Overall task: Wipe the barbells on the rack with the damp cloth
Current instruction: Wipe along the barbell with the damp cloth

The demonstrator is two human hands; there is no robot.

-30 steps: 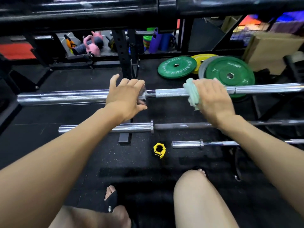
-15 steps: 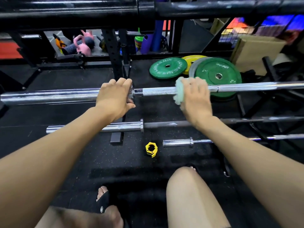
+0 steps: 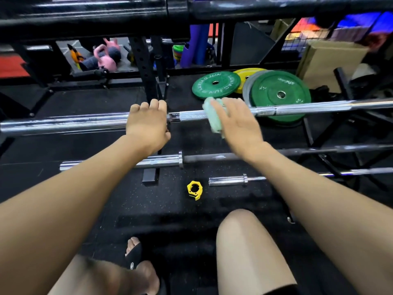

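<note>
On the rack, your left hand (image 3: pixel 146 126) grips the barbell (image 3: pixel 297 109); your right hand's (image 3: pixel 238 122) fingers (image 3: pixel 219 109) press a cloth (image 3: pixel 212 118) around it.

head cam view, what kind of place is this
Most likely a gym's weight area: chrome steel barbells lie on a black metal rack, round green bumper plates lie on the black rubber floor, and pink kettlebells stand behind.
</note>
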